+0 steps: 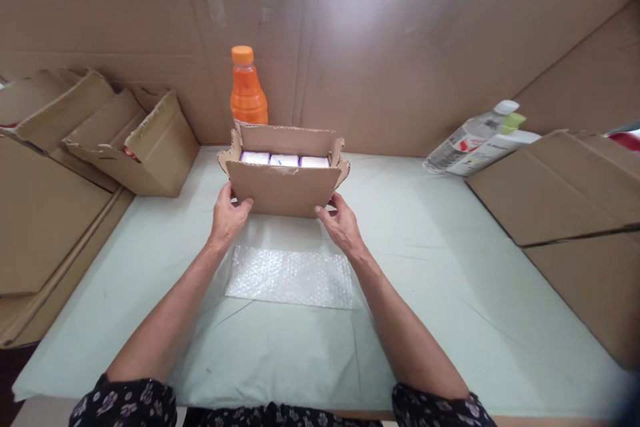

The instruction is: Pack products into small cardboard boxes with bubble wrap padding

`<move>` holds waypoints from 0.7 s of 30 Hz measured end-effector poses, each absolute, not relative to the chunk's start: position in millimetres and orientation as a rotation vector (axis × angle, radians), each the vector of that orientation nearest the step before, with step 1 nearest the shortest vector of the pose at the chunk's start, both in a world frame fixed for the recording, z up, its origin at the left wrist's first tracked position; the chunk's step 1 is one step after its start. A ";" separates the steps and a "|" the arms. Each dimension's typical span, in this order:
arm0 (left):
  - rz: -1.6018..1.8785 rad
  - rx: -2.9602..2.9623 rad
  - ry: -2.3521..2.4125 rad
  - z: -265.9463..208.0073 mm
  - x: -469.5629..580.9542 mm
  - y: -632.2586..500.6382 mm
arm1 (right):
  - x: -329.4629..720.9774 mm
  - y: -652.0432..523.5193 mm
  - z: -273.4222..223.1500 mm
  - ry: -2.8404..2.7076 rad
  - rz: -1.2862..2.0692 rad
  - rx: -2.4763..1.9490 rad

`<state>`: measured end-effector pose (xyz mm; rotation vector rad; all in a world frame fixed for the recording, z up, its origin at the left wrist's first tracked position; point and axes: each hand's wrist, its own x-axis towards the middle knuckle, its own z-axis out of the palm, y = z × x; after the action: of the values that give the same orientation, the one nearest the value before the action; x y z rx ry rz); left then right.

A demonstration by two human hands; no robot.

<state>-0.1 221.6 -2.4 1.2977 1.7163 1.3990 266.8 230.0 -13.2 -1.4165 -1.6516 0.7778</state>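
A small open-topped cardboard box (pixel 285 187) is between my two hands, near the middle of the table. Three white packs with purple edges (pixel 285 160) sit side by side inside it, seen only from their tops. My left hand (pixel 230 212) grips the lower left corner, thumb on the front face. At the lower right corner my right hand (pixel 343 219) does the same; the fingers of both hands are partly hidden behind the box. A sheet of bubble wrap (pixel 290 277) lies flat in front of the box, between my forearms.
Behind the box stands an orange bottle (pixel 249 95). Several open cardboard boxes (pixel 165 147) crowd the left side. On the right, a clear plastic bottle (pixel 467 137) leans beside a white package (pixel 493 153), next to a large cardboard box (pixel 560 193). Pale green cloth (pixel 415 293) covers the table.
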 end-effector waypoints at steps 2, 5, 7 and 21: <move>1.357 1.331 1.700 -6.0 5.3 217.2 | 269.8 227.1 -14.2 -1.615 0.799 -1.454; 1.349 1.395 1.667 -10.3 11.3 180.7 | 294.4 202.0 -14.5 -1.650 0.803 -1.472; 1.370 1.441 1.720 -11.3 16.1 145.1 | 310.3 179.2 -13.6 -1.671 0.731 -1.507; 0.726 2.156 1.316 -46.7 20.7 73.7 | 327.0 73.2 -57.0 -2.247 0.202 -1.632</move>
<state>20.7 73.7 -46.7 2.1557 1.3160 0.7258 327.0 73.2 -57.0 -1.6317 -2.2475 0.2015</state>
